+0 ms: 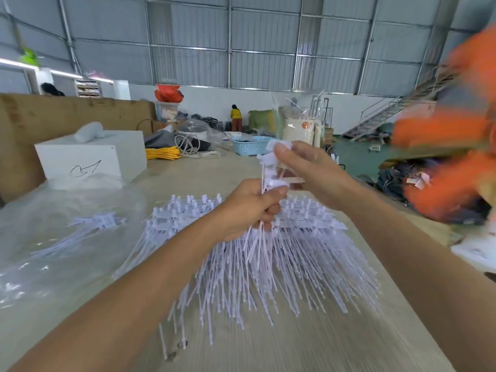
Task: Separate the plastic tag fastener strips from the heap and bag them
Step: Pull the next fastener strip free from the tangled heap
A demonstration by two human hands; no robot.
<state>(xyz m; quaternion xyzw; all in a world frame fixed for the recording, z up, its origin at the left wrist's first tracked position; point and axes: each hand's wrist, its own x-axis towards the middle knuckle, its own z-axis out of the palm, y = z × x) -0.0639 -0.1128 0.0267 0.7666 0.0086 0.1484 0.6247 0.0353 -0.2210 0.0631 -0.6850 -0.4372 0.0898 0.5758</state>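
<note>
1. The long pale wooden table (308,342) bears a wide heap of white plastic tag fastener strips (295,259) at its middle.
2. Left of the heap lies a clear plastic bag (53,237) with a bundle of white strips (96,222) inside.
3. Beyond the heap stands a light-blue perforated plastic basket (248,148); its contents are unclear.
4. Above the heap, the left hand (249,208) grips 1 bunch of strips (261,237) in curled fingers.
5. The right hand (311,170) pinches that bunch's top.
</note>
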